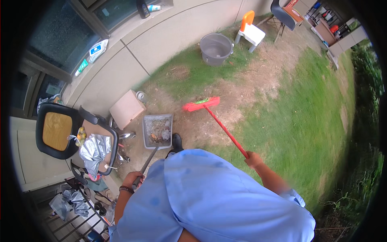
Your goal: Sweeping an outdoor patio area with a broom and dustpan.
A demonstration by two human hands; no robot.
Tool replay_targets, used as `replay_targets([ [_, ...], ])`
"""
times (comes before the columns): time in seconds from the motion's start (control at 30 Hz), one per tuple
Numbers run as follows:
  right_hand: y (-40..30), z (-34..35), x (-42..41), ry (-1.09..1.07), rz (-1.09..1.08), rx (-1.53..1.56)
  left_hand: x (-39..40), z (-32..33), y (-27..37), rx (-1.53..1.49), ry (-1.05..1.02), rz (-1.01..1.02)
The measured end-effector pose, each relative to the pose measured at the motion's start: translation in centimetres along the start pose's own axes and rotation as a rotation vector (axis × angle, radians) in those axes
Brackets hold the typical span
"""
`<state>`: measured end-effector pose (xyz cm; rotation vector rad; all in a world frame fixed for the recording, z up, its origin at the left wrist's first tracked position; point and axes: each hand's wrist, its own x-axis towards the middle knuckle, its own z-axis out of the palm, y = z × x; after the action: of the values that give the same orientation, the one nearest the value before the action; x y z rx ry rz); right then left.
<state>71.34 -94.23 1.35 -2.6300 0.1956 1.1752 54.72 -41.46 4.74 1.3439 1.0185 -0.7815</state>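
Observation:
My right hand (254, 160) is closed around the red handle of a broom (225, 128). The broom's red head (202, 104), with green bristles showing along it, is over bare soil and appears slightly blurred. In my left hand (134, 180) is the grey handle of a long-handled dustpan (150, 161). The dustpan's grey pan (145, 130) rests on the ground beside my dark boot (176, 142). Dry leaves and dirt (158, 133) lie inside the pan. Broom head and pan stand apart, with the head beyond the pan and to its right.
A box (127, 109) and a can (141, 96) stand by the wall. Left is an office chair (59, 130) bearing a silver bag (95, 148). Farther off are a grey bucket (216, 48), a small white-and-orange chair (251, 33) and a dark chair (282, 15). Grass (290, 130) stretches rightward to shrubs (367, 99).

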Motion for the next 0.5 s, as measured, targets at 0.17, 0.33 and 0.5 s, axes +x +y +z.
replay_targets([
  [0.17, -3.4, 1.1, 5.0, 0.179, 0.053, 0.215, 4.0, -2.9, 5.8, 0.158, -0.065, 0.030],
  [0.33, -7.4, -1.8, 13.6, 0.187, 0.141, 0.385, 9.0, -5.5, 9.3, 0.393, -0.235, 0.276],
  [0.5, -14.4, -1.7, 14.8, 0.083, 0.208, 0.259, 13.3, -5.8, 14.0, 0.165, -0.188, -0.103],
])
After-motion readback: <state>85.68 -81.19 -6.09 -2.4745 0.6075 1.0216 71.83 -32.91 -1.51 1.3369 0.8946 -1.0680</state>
